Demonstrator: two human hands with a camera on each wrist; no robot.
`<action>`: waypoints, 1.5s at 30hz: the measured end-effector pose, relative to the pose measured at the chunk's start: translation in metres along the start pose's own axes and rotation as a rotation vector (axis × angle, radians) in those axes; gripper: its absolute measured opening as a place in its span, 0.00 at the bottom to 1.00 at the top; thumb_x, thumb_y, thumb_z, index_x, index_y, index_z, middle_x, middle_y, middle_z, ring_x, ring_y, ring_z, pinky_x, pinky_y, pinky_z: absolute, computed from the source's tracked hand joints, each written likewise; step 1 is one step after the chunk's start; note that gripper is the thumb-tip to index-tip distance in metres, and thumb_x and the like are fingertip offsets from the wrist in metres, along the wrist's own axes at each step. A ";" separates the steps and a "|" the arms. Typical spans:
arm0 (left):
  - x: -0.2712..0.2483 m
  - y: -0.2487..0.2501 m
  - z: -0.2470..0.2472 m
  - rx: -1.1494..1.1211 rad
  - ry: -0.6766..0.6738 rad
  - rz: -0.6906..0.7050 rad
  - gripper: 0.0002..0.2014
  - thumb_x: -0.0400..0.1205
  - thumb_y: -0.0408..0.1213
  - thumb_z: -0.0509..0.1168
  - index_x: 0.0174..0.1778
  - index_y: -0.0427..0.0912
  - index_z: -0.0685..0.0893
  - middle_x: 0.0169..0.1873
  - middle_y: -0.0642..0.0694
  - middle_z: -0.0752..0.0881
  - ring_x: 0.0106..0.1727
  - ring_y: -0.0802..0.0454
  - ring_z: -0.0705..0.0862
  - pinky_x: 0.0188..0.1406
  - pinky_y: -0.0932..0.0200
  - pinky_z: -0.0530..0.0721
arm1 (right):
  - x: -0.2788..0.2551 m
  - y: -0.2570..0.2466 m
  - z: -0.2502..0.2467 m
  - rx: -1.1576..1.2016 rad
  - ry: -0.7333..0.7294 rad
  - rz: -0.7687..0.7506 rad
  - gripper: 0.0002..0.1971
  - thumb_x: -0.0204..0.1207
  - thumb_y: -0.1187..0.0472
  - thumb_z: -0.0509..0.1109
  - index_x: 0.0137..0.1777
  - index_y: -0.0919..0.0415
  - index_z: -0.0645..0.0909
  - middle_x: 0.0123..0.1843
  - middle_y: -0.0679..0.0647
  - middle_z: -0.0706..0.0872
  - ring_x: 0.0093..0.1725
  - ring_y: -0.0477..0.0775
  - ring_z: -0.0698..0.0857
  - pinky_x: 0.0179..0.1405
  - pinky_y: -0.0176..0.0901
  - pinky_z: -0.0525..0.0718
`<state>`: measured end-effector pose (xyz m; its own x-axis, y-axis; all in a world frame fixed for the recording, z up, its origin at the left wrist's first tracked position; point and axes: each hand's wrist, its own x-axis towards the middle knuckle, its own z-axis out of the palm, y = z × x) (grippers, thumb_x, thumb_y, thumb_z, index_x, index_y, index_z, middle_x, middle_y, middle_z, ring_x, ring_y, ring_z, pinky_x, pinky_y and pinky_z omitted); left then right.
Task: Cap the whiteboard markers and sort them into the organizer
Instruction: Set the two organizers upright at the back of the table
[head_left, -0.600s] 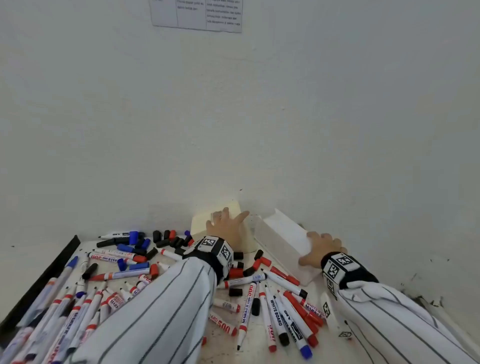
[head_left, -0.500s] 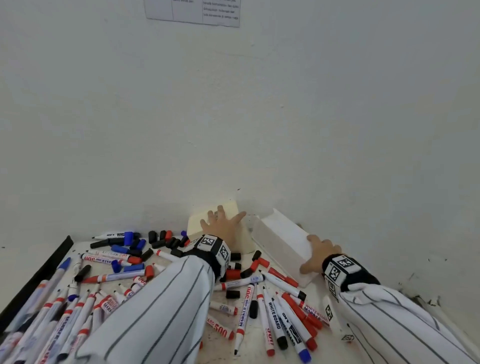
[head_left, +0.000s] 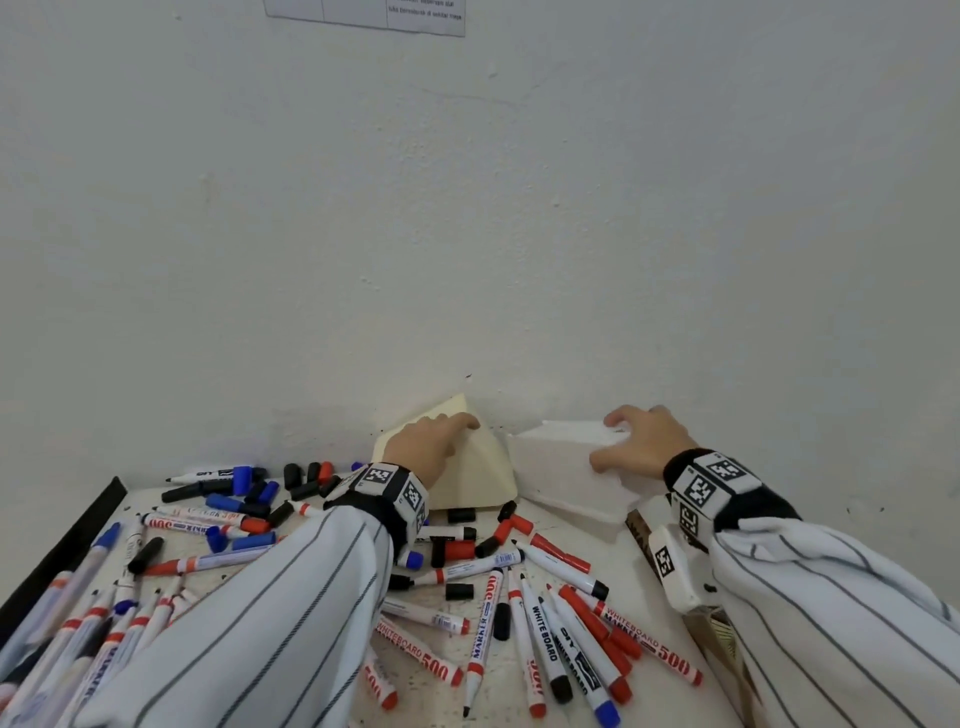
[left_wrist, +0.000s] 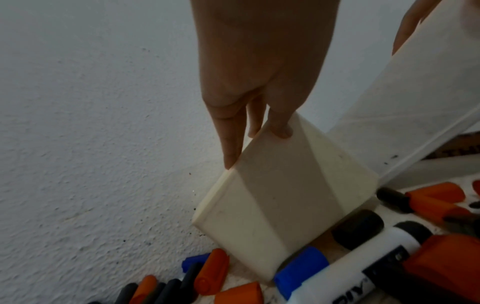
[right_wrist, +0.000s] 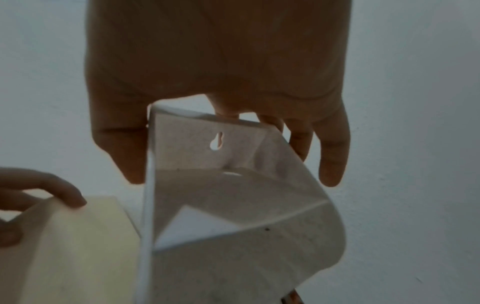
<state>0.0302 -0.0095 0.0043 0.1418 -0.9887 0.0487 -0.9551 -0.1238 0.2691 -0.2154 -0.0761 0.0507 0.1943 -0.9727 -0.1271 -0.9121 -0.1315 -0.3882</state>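
Both arms reach forward in white sleeves with thin dark stripes, each wrist wearing a black band with square black-and-white coded tags. The left hand (head_left: 434, 446) is palm down, fingers (left_wrist: 231, 144) extended and hooked over a raised edge, thumb (left_wrist: 281, 125) on the near side. The right hand (head_left: 641, 441) is spread, fingers (right_wrist: 331, 160) curled over an upper edge, thumb (right_wrist: 122, 152) pressing the near face.

A white wall (head_left: 467, 208) w/ a bumpy, rough face fills most of the view. A printed paper sheet (head_left: 374, 15) w/ a table of small text is stuck on it at the top; only its lower edge shows. Small dark specks dot the wall low down. A black strip (head_left: 57, 551) runs along the left edge of the tabletop (head_left: 644, 696).
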 end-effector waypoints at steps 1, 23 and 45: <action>-0.001 0.000 -0.002 -0.019 0.007 0.010 0.29 0.80 0.23 0.50 0.72 0.58 0.68 0.48 0.47 0.77 0.48 0.48 0.76 0.43 0.58 0.71 | -0.001 -0.003 -0.003 0.010 0.017 -0.012 0.33 0.61 0.48 0.76 0.68 0.48 0.71 0.65 0.60 0.68 0.64 0.65 0.73 0.63 0.52 0.77; 0.000 0.004 -0.004 -0.012 0.148 -0.040 0.26 0.81 0.31 0.55 0.74 0.56 0.62 0.69 0.44 0.62 0.54 0.42 0.77 0.45 0.51 0.81 | 0.021 -0.028 0.006 0.174 0.231 -0.066 0.42 0.67 0.45 0.73 0.78 0.50 0.58 0.75 0.59 0.57 0.72 0.64 0.66 0.69 0.58 0.71; 0.004 0.017 0.027 -0.108 0.025 -0.198 0.62 0.63 0.55 0.75 0.79 0.54 0.33 0.78 0.40 0.42 0.72 0.31 0.62 0.66 0.32 0.72 | 0.026 -0.032 0.030 0.285 0.249 -0.031 0.40 0.68 0.48 0.74 0.76 0.56 0.56 0.73 0.63 0.60 0.68 0.68 0.69 0.62 0.54 0.73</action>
<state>0.0071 -0.0176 -0.0164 0.3316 -0.9434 0.0084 -0.8747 -0.3042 0.3773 -0.1705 -0.0920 0.0324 0.0943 -0.9904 0.1009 -0.7635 -0.1370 -0.6311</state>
